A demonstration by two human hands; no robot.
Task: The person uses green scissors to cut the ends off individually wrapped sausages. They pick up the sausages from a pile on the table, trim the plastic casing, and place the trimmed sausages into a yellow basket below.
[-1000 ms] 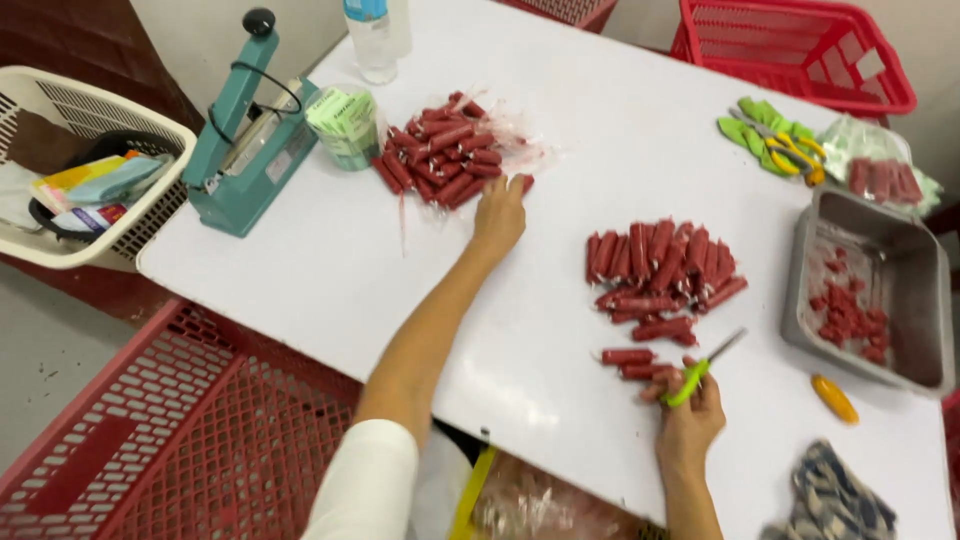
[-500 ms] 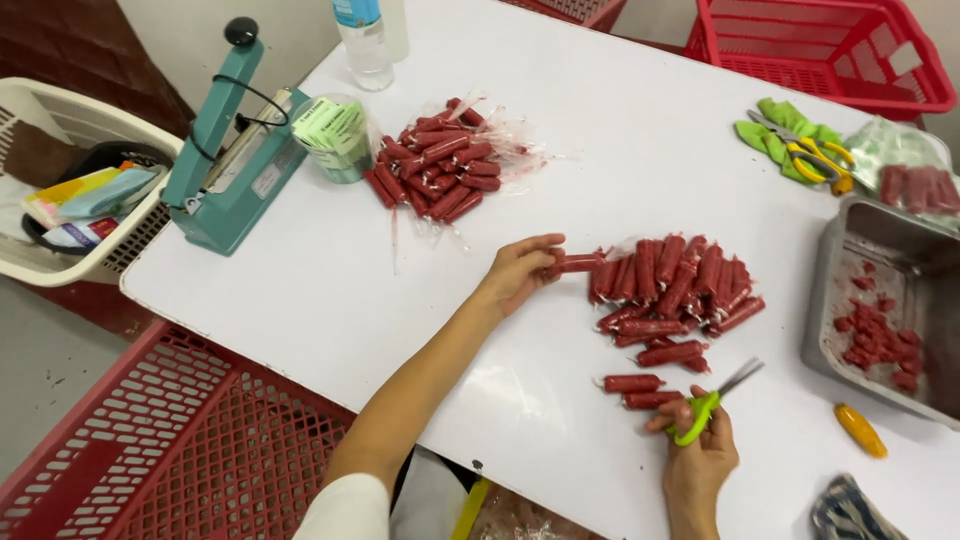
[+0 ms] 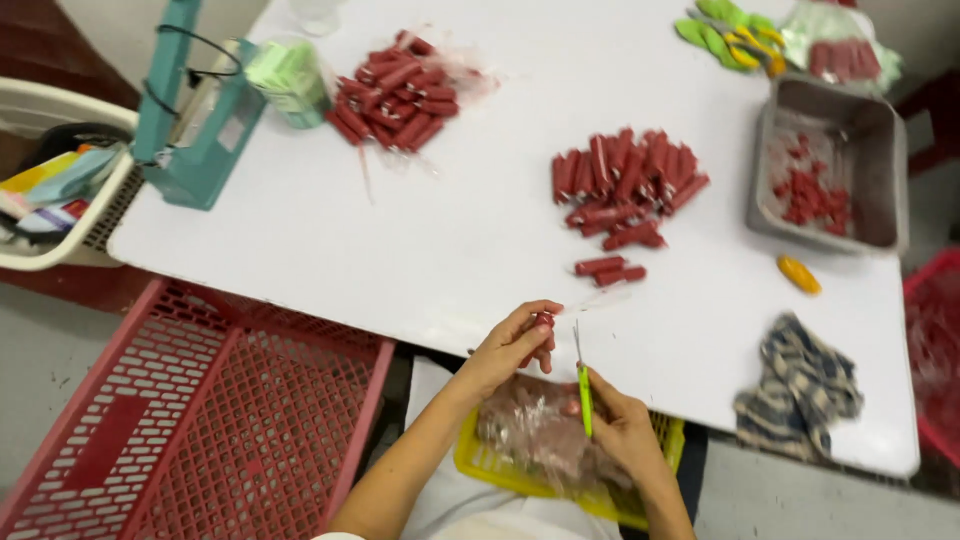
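Observation:
My left hand holds a short red sausage at the near edge of the white table. My right hand grips green-handled scissors, blades pointing up beside the sausage. Both hands hover over a yellow basket on my lap, which holds crumpled clear wrappers. A pile of red sausages lies mid-table, with two loose ones nearer me. A second pile lies on plastic at the far left.
A grey tray with red scraps sits at right, a small orange thing and a checked cloth near it. A teal sealer stands at the left edge, a white basket beside it, a red crate below.
My left hand picked a sausage from the middle pile and drew it back to the table's near edge. My right hand pulled the scissors back beside it.

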